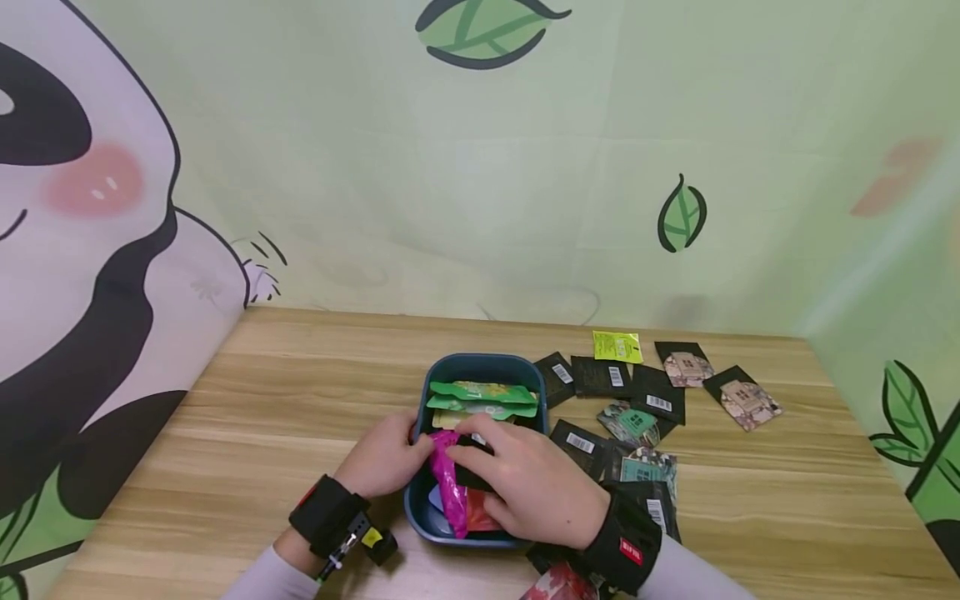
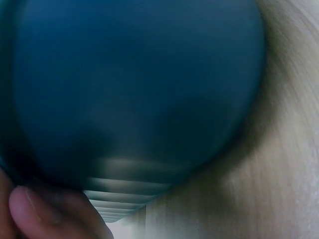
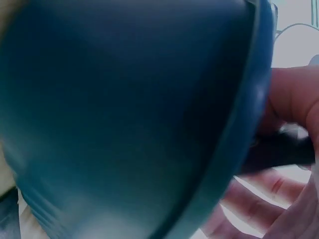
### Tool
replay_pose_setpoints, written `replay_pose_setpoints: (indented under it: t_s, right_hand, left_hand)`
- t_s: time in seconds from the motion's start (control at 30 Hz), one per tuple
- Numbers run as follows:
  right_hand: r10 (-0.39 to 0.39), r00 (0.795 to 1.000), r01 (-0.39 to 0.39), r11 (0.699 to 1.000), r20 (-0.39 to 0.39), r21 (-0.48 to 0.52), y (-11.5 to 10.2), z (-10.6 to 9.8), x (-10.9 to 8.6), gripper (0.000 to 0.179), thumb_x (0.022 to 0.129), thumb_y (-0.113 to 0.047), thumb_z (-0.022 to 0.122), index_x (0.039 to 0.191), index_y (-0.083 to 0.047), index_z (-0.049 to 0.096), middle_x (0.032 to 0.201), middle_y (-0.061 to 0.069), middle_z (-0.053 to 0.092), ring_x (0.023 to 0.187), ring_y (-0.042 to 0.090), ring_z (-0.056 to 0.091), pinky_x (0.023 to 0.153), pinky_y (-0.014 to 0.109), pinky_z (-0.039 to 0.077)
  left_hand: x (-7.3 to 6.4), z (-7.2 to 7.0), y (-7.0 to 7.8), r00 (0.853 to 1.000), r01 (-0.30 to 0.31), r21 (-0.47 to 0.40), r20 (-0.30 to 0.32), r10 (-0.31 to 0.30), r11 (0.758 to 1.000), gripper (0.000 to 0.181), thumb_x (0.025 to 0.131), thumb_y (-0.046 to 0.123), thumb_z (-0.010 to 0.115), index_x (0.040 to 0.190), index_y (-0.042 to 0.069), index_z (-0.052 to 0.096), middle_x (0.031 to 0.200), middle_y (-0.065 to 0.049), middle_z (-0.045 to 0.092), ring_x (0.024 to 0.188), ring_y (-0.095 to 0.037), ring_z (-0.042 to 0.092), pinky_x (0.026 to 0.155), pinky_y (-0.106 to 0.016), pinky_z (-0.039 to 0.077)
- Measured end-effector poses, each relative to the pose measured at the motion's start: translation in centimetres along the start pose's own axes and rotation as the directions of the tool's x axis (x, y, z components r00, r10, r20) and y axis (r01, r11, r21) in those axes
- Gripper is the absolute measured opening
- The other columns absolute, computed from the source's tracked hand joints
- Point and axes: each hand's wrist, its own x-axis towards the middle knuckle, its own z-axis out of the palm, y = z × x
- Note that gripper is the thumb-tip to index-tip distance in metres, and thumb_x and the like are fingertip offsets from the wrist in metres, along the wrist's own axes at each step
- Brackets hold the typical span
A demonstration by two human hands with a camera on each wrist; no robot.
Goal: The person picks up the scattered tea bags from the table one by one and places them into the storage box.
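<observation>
A dark blue plastic basket sits at the front middle of the table. My left hand grips its left rim, thumb over the edge beside a shiny magenta packet. In the left wrist view, fingertips lie against the basket's outer wall. My right hand reaches over the right rim and pinches a black packet inside the basket, partly hidden by the fingers. Green packets stand at the basket's far end. An orange-red packet lies below the right hand.
Several black sachets with barcode labels lie spread to the right of the basket, some with printed pictures facing up. A yellow-green packet lies behind them. Near the right wrist is a red patterned packet. A printed backdrop stands behind the table.
</observation>
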Motion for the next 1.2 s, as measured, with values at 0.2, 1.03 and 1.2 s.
replay_pose_setpoints:
  t_s: [0.2,1.03,1.2]
  right_hand:
    - [0.046,0.999,-0.047,0.997,0.014,0.059,0.0,0.1,-0.3,0.102,0.076,-0.067,0.067,0.159,-0.024,0.029,0.167,0.005,0.009,0.148,0.03,0.023,0.111,0.053,0.031]
    - [0.297,0.95,-0.301,0.953,0.09,0.029,5.1,-1.5,-6.6,0.106,0.075,-0.074,0.063,0.16,-0.021,0.028,0.168,-0.001,0.006,0.151,0.029,0.015,0.111,0.055,0.029]
    - [0.328,0.941,-0.331,0.944,0.083,0.019,6.5,-1.9,-7.5,0.108,0.075,-0.074,0.062,0.16,-0.02,0.025,0.167,0.002,0.008,0.151,0.032,0.016,0.111,0.056,0.029]
  left_hand:
    - [-0.1,0.0,-0.1,1.0,-0.005,-0.011,-0.001,0.005,1.0,0.018,0.093,0.025,0.054,0.102,0.013,0.064,0.067,-0.001,0.052,0.055,-0.018,0.051,0.051,-0.033,0.042]
    - [0.0,-0.1,0.0,0.999,-0.021,0.024,-0.031,0.021,1.0,0.021,0.092,0.024,0.053,0.104,0.014,0.066,0.069,-0.001,0.051,0.061,-0.016,0.052,0.055,-0.032,0.041]
    - [0.0,-0.1,0.0,0.999,-0.024,0.03,-0.034,0.025,0.999,0.02,0.092,0.024,0.053,0.103,0.014,0.067,0.069,-0.001,0.051,0.062,-0.016,0.052,0.056,-0.032,0.042]
